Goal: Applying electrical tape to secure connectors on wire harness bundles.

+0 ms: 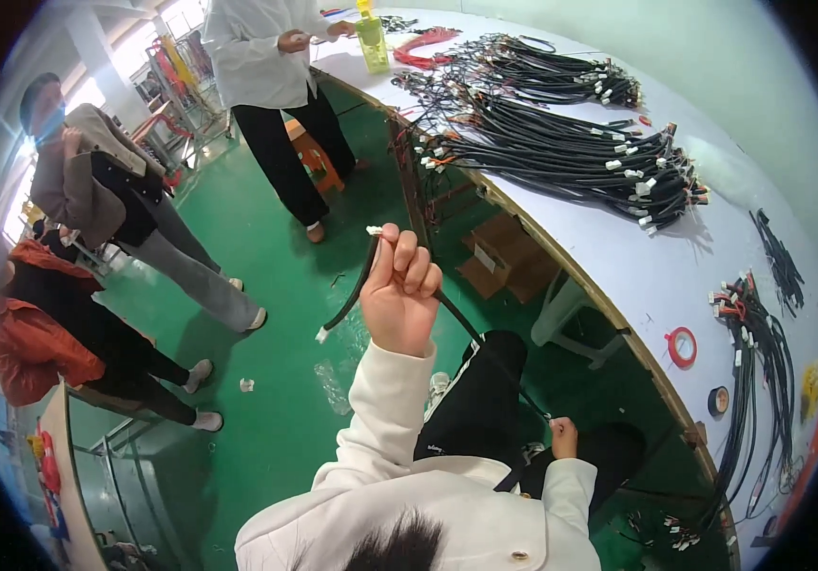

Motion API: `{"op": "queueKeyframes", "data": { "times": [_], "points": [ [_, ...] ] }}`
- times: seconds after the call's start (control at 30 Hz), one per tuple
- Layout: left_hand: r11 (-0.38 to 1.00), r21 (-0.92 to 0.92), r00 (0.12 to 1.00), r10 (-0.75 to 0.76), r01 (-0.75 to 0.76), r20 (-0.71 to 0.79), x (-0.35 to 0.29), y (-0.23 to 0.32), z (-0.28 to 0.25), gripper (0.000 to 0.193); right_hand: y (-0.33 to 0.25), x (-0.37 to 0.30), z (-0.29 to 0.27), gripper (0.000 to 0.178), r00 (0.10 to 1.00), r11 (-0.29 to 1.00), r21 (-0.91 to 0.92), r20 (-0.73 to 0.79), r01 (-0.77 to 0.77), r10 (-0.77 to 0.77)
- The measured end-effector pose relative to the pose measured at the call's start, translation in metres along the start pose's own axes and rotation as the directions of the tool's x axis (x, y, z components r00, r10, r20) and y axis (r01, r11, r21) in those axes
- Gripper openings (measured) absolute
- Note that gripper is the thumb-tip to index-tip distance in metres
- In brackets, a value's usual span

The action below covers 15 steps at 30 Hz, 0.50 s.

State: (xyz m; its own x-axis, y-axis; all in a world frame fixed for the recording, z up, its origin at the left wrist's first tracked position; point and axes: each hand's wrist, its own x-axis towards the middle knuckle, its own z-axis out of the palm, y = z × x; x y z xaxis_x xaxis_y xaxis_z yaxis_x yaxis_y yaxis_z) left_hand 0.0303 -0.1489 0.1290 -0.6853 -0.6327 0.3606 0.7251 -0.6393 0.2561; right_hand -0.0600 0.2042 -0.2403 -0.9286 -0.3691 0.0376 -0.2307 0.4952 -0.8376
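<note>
My left hand is raised over the green floor, its fingers curled round a black cable harness. A white connector pokes out above the fingertips. One short black branch hangs down to the left and ends in another white connector. From the other side of that hand the harness runs down past my lap to my right hand. That lower hand pinches the harness near its far end, close to my thigh; the tip is too small to make out.
A white table curves along my right, bearing large bundles of black cables, a red tape roll and a black tape roll. Under it are a cardboard box and a white stool. Several people stand or sit ahead and left.
</note>
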Motion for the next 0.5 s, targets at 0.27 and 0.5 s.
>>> {"op": "queueKeyframes", "data": {
  "times": [0.27, 0.5],
  "points": [
    [0.991, 0.126, 0.993, 0.034, -0.048, 0.114, -0.003, -0.002, 0.03, 0.012, -0.018, -0.007, -0.01, 0.014, 0.929, 0.977, 0.158, 0.362, -0.141, 0.076],
    [0.988, 0.128, 0.988, 0.064, -0.082, 0.14, 0.001, 0.025, 0.048, 0.014, -0.038, 0.0, -0.014, 0.012, 0.946, 0.895, 0.365, 0.288, -0.255, 0.151]
  ]
}}
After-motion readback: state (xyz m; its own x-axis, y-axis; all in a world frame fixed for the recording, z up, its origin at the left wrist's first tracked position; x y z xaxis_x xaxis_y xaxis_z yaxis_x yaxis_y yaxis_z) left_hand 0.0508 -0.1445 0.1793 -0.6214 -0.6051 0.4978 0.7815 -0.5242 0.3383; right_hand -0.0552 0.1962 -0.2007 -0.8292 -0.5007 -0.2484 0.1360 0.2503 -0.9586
